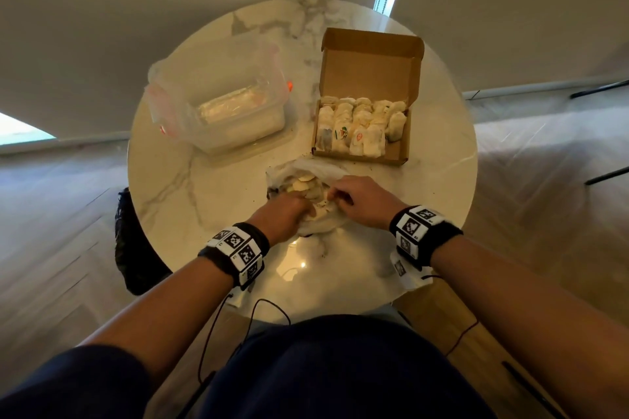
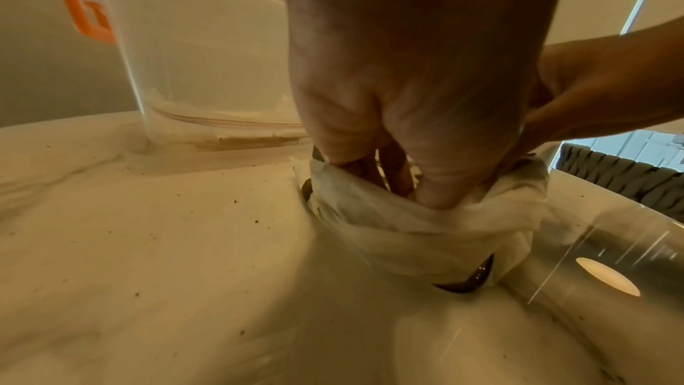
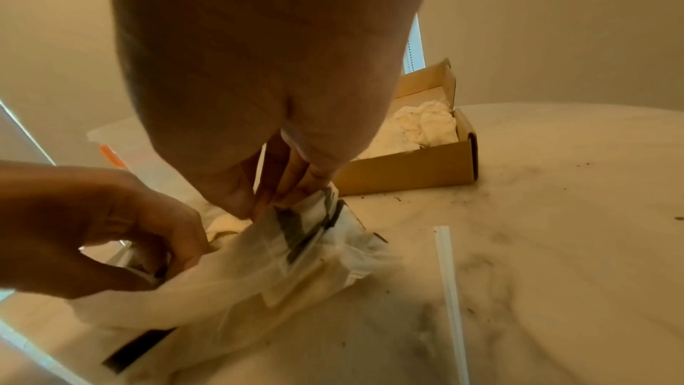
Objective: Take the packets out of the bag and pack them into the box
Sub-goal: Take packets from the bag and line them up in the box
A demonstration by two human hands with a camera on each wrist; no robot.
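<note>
The left hand (image 1: pixel 287 213) has its fingers (image 2: pixel 396 169) curled down into the mouth of the bag (image 1: pixel 308 177), the thumb pressing the bag's rolled white rim against them, so it grips that edge; the right hand (image 1: pixel 357 199) pinches the opposite edge of the bag between thumb and bunched fingers (image 3: pixel 292 183), narrow and closed on the thin plastic; between the two hands the mouth is held apart, and pale round packets in the bag (image 1: pixel 306 189) show in the opening.

The bag lies on the round marble table (image 1: pixel 204 201), near its front edge, just this side of the cardboard box (image 1: pixel 366 150); the box stands with its lid tipped back, and rows of packed packets (image 1: pixel 360 126) fill most of it, with a bare strip at its right end; left of the box, well apart from it, sits a clear plastic container (image 1: pixel 224 102) with orange clips; dark crumbs (image 3: pixel 399 199) speckle the marble around bag and box; a white strip (image 3: pixel 449 289) lies on the table beside the bag.
</note>
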